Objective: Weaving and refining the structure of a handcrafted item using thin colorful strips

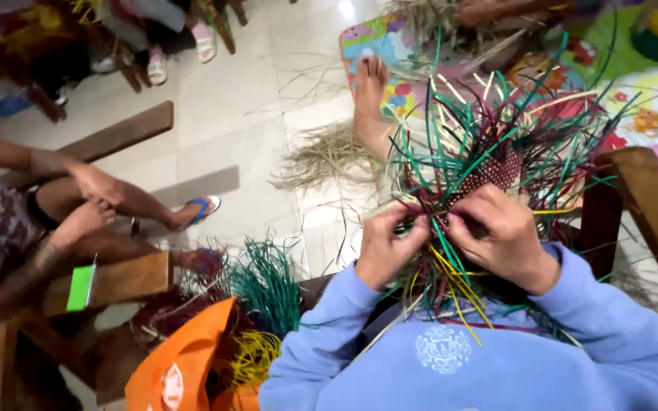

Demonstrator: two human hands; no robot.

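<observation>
A half-woven piece (496, 169) of dark red and pale strips sits in front of my chest, with many loose green, maroon and yellow strips (451, 148) fanning out of it. My left hand (388, 242) pinches a few strips at its near left edge. My right hand (503, 232) grips the woven part and strips from the right, fingers curled over them. Both hands nearly touch. I wear a light blue sweatshirt (496, 365). My bare foot (370, 95) stretches out beyond the work.
A seated person (55, 221) with blue sandals is at the left on a wooden chair (116, 278). Bundles of green and yellow strips (264, 285) and an orange bag (184, 358) lie at lower left. Dry fibres (329, 156) litter the tiled floor. A colourful mat (634, 91) lies at upper right.
</observation>
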